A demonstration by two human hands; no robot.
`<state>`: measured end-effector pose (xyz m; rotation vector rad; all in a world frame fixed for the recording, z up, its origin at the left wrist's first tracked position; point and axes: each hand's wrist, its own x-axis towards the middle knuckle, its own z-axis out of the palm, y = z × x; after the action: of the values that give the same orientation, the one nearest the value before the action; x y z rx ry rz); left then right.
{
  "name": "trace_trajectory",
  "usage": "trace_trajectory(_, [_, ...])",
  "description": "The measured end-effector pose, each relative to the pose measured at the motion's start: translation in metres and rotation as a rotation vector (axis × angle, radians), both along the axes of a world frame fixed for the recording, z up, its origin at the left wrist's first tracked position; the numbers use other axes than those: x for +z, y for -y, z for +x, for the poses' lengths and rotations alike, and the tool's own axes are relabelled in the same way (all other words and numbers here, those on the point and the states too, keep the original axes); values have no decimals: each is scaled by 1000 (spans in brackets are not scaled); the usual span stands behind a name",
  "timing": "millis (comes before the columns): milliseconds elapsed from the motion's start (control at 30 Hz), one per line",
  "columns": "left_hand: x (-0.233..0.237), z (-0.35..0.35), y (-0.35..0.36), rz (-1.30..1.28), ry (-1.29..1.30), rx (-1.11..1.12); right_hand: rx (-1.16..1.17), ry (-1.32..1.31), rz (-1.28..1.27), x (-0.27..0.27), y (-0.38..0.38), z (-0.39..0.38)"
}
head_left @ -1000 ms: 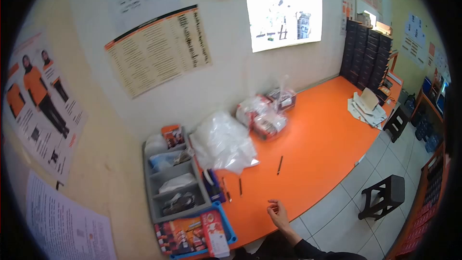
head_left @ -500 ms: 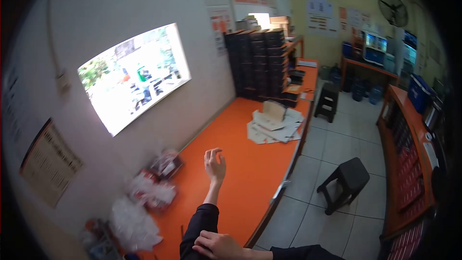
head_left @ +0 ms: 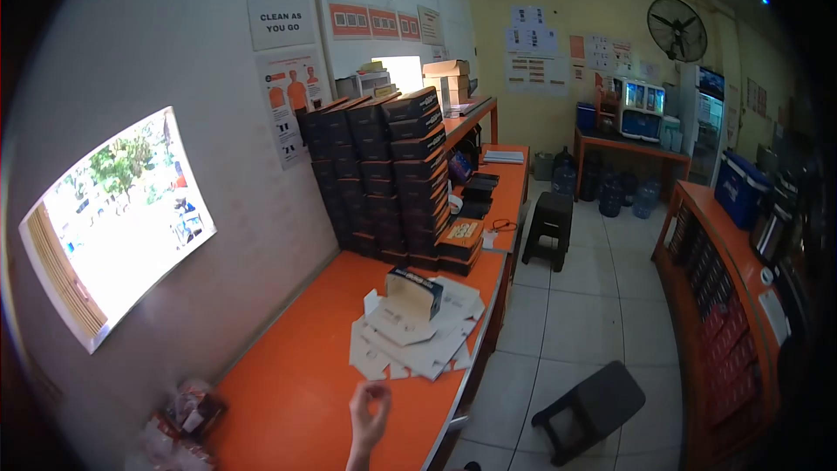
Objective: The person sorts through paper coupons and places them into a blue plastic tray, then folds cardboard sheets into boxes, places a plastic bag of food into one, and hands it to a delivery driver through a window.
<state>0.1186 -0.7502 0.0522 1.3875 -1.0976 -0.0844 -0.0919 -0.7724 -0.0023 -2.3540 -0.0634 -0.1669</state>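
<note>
Just beyond the fingers (head_left: 359, 397), flat die-cut cardboard sheets (head_left: 418, 353) are whitish grey with small dark printed marks; on them, a folded cardboard carton piece (head_left: 410, 296) shows tan and black, with pale lettering; around the fingers, the smooth tabletop (head_left: 288, 358) is plain orange; farther beyond, tall stacks of cardboard boxes (head_left: 375, 174) are black with orange edges; to the fingers' right, square floor tiles (head_left: 593, 323) are pale grey, lined dark.

Orange table (head_left: 288, 366) — cardboard pieces (head_left: 420, 354), stacked dark boxes (head_left: 375, 183)
</note>
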Motion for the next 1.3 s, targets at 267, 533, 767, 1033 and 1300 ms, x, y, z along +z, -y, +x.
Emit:
trace_trajectory(267, [-68,-6,156,758,-2,-290,-29,-480,137,-30,258,-29])
trace_trajectory(533, [-161,68,333,846,52,485,56,-416,178,-46,497,33])
trace_trajectory(767, [-106,69,405,954,-123,1114,118,-398,342,-21,712,79])
trace_trajectory(1033, [2,-20,528,96,-616,992,240,367,378,117,794,135])
trace_trajectory(1300, [63,-43,657,-35,-894,488,631,-178,218,176,838,191])
